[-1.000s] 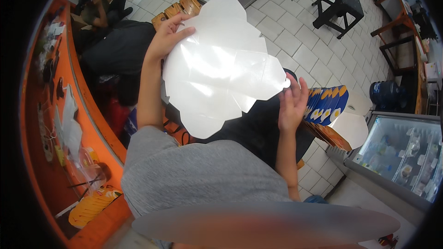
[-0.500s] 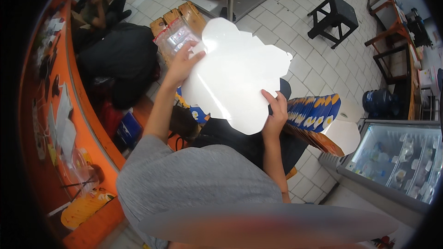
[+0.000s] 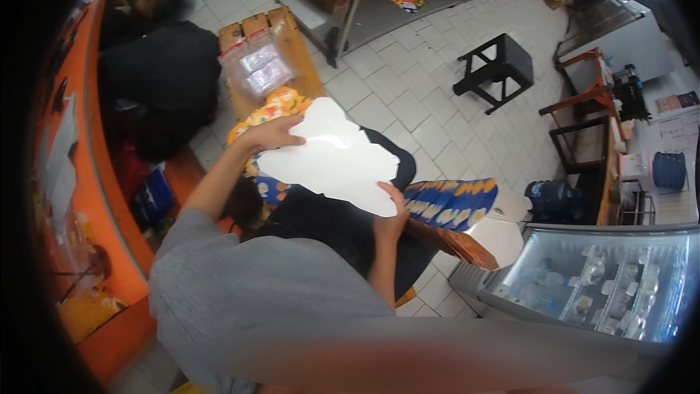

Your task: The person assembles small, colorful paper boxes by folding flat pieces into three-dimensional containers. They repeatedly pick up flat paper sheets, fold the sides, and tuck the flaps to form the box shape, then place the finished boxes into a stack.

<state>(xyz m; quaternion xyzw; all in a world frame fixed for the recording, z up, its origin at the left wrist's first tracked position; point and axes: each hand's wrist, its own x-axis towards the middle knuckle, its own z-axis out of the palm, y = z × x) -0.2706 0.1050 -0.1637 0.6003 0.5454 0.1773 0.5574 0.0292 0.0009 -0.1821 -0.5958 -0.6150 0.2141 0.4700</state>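
Observation:
Over my lap I hold a flat white cardboard box blank (image 3: pixel 332 160) with scalloped flaps, its plain side up and tilted. My left hand (image 3: pixel 273 135) grips its left edge, thumb on top and the other fingers partly hidden beneath. At its lower right edge my right hand (image 3: pixel 390 211) has closed on the card, the fingertips on the white face. Beside my right hand stands a row of nested blue and orange printed cardboard boxes (image 3: pixel 452 204). Yellow and blue printed card (image 3: pixel 281 106) lies on the bench beyond my left hand.
A clear bag of packets (image 3: pixel 259 69) lies on the wooden bench (image 3: pixel 299 44). Orange counter (image 3: pixel 120 168) runs along the left, near a person in dark clothes (image 3: pixel 157 73). A black stool (image 3: pixel 499 66) stands ahead; a glass-topped display fridge (image 3: pixel 576 277) is at right.
The box blank has come lower and nearer my lap, and now looks narrower as it tilts. Both hands moved with it. My view has shifted rightward.

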